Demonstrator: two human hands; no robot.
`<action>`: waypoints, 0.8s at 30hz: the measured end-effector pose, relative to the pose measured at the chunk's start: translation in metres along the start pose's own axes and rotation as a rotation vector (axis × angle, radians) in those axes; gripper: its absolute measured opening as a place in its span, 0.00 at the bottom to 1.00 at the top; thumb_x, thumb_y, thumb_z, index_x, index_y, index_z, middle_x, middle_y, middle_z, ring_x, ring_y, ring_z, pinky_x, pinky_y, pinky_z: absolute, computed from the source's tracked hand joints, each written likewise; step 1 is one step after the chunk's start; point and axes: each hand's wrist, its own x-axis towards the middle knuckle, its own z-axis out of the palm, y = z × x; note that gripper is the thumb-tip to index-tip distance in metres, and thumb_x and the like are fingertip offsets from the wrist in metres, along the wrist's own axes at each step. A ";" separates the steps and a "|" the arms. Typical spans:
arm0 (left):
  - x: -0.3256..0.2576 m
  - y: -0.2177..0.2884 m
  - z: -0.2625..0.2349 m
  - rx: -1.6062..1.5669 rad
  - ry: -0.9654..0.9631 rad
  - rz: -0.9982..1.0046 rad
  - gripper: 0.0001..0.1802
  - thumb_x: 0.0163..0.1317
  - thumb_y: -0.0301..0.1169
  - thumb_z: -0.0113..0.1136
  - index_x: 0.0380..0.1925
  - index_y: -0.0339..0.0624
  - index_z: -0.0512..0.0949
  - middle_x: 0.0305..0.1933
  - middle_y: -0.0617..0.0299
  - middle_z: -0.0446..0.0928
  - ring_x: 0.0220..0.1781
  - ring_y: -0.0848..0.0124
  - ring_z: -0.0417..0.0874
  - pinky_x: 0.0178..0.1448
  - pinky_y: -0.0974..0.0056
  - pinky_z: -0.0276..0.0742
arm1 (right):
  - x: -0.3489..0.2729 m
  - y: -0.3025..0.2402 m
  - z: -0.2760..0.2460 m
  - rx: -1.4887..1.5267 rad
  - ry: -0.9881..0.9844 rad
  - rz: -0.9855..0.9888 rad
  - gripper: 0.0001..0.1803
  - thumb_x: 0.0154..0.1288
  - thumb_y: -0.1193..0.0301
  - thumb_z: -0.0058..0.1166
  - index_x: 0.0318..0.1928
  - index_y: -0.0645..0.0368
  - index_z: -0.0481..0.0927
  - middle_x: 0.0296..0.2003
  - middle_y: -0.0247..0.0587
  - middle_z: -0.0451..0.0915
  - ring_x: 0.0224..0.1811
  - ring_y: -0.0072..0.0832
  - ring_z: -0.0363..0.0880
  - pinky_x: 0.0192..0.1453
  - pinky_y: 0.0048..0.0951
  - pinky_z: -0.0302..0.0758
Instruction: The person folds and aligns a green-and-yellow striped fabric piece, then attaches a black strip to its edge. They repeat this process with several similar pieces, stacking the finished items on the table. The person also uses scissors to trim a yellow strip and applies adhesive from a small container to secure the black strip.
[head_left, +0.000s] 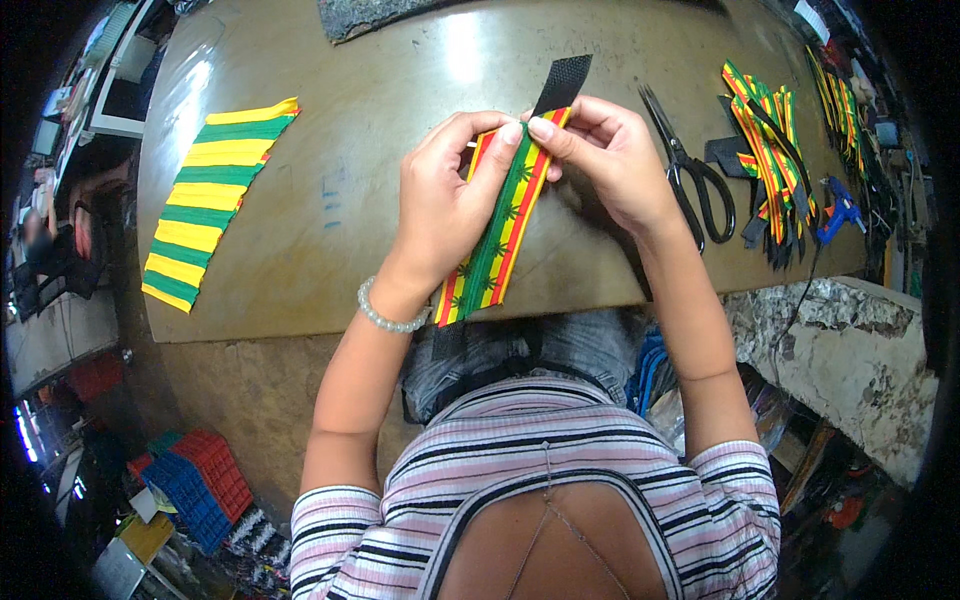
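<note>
Striped pink, white and black top point(560, 470) fills the lower edge, closest to the lens; both forearms rise from it toward the desk point(340, 230). Bead bracelet point(385, 318) sits on the left wrist.

Left hand point(445, 195) is clenched around a long ribbon strip point(497, 235), red and yellow at the edges with a green centre band carrying small leaf marks. Thumb and forefinger pinch it near the upper end. Right hand point(605, 155) grips the same strip from the other side, fingertips meeting the left hand's at the top. A black strap piece point(560, 85) projects upward from the pinch point, over the desk. The strip runs diagonally down and to the left, its lower end hanging past the near desk edge above the lap.

Black-handled scissors point(690, 165) lie on the desk just right of the right hand, blades pointing away. Farther right, a heap of similar striped ribbons with black pieces point(770, 160), and beside it a blue glue gun point(838, 210). Well apart on the left, a row of yellow and green strips point(215, 195) lies flat.
</note>
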 end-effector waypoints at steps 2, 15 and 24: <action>0.001 -0.001 0.001 0.049 0.011 0.101 0.11 0.70 0.30 0.62 0.44 0.31 0.81 0.41 0.63 0.83 0.41 0.78 0.81 0.47 0.72 0.78 | -0.001 -0.001 -0.004 0.022 -0.009 0.010 0.11 0.69 0.67 0.64 0.42 0.64 0.83 0.34 0.33 0.84 0.32 0.15 0.79 0.36 0.17 0.76; 0.003 0.000 0.004 0.219 0.067 0.278 0.06 0.63 0.23 0.66 0.40 0.33 0.83 0.36 0.60 0.83 0.38 0.76 0.83 0.42 0.72 0.78 | -0.005 0.002 -0.005 -0.116 0.005 -0.101 0.12 0.69 0.67 0.64 0.41 0.66 0.83 0.34 0.32 0.84 0.31 0.11 0.78 0.34 0.16 0.76; 0.003 0.002 -0.003 -0.090 -0.137 -0.181 0.13 0.68 0.32 0.64 0.41 0.29 0.84 0.30 0.66 0.83 0.32 0.83 0.78 0.36 0.75 0.76 | -0.006 -0.001 -0.011 -0.678 0.015 -0.241 0.09 0.65 0.74 0.63 0.41 0.68 0.83 0.36 0.37 0.82 0.37 0.19 0.80 0.35 0.20 0.74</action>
